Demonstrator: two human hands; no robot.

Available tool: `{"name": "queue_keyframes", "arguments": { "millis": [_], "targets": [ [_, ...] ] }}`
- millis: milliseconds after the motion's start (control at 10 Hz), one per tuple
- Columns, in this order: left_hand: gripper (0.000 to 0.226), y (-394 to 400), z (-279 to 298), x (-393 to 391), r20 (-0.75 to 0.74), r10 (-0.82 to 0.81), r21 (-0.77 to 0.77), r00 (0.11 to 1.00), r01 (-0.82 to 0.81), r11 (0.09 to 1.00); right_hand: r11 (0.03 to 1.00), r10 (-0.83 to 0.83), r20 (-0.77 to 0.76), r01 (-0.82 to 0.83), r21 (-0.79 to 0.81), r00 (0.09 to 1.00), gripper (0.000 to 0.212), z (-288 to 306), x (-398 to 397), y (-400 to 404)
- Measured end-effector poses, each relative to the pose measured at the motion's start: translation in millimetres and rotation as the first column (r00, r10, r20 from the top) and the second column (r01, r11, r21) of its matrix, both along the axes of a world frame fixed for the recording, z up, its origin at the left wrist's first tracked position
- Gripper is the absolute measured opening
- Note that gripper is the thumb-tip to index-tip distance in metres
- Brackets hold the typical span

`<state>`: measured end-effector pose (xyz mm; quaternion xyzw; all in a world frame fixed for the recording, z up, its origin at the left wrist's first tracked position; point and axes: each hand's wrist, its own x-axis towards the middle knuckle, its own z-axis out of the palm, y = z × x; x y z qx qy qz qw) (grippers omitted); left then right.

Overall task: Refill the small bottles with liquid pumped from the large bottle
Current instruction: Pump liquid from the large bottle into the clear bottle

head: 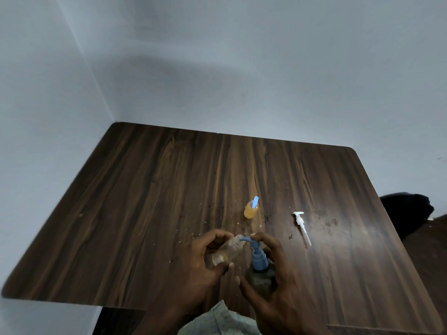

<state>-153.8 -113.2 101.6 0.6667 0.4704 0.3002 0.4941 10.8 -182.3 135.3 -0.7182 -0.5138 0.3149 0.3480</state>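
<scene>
My left hand (pixel 205 269) grips a small clear bottle (pixel 226 251), tilted with its open mouth against the spout of the blue pump (pixel 256 252). A little pale liquid lies in the bottle's bottom. The pump sits on the large dark bottle (pixel 261 279), which my right hand (pixel 278 286) wraps around, with its forefinger resting on the pump head. Farther back on the table stands a small bottle of orange liquid (pixel 250 210) with a blue pump top.
A loose white pump (pixel 302 227) with its long tube lies on the dark wooden table (pixel 145 201) to the right. Small crumbs and spots speckle the tabletop. Walls meet behind the table; a dark object (pixel 408 211) sits beyond the right edge.
</scene>
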Motion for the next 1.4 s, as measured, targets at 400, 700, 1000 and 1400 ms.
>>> {"name": "queue_keyframes", "arguments": {
  "millis": [400,700,1000,1400],
  "targets": [
    [0.037,0.3,-0.7,0.9,-0.006,-0.025,0.013,1.0,0.025,1.0,0.979,0.114,0.045,-0.105,-0.174,0.992,0.083,4.7,9.5,5.2],
    [0.037,-1.9,-0.2,1.4,0.017,-0.031,-0.009,0.999,0.032,0.999,0.987,0.063,-0.023,-0.065,-0.147,0.998,0.098,16.2,6.3,2.8],
    [0.038,-2.5,-0.2,0.7,0.012,-0.024,-0.011,1.0,0.024,1.0,0.978,0.131,-0.012,-0.132,-0.164,0.991,0.108,17.1,4.3,0.9],
    [0.04,-3.9,-3.4,-1.1,0.01,-0.034,0.005,0.999,0.034,0.999,0.968,0.219,0.024,-0.215,-0.127,0.975,0.086,16.9,1.4,-3.6]
  ]
}}
